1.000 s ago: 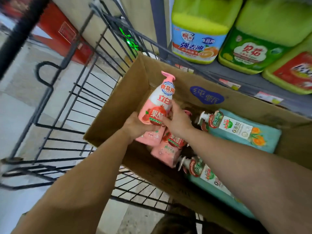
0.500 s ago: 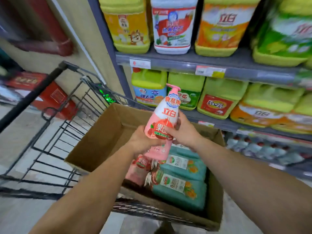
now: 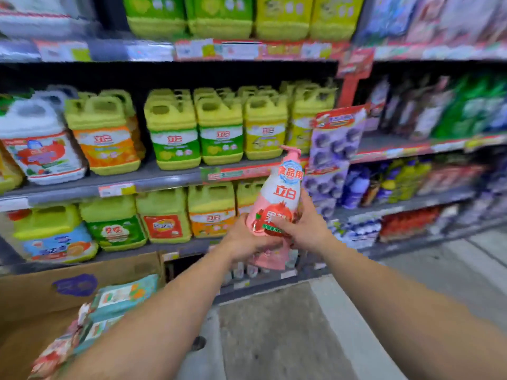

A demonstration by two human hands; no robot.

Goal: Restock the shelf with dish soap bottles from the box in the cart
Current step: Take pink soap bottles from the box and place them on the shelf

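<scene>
I hold a pink pump bottle of dish soap (image 3: 285,193) upright in front of the shelves. My left hand (image 3: 247,241) grips its lower part from the left, and my right hand (image 3: 304,224) grips its label from the right. A second pink pack shows just under my hands. The cardboard box (image 3: 35,294) sits at the lower left, with teal bottles (image 3: 126,294) and pink bottles (image 3: 59,349) lying in it. The cart itself is out of view.
Shelves (image 3: 153,179) ahead are packed with yellow-green detergent jugs (image 3: 219,133). A purple hanging display (image 3: 334,149) stands right of the bottle. Darker shelves of mixed products (image 3: 428,171) fill the right. Grey floor (image 3: 277,330) lies below.
Both hands have lifted the pink bottle out of the box and carried it up and right toward the shelves. My view has swung right, so the box now lies at the lower left.
</scene>
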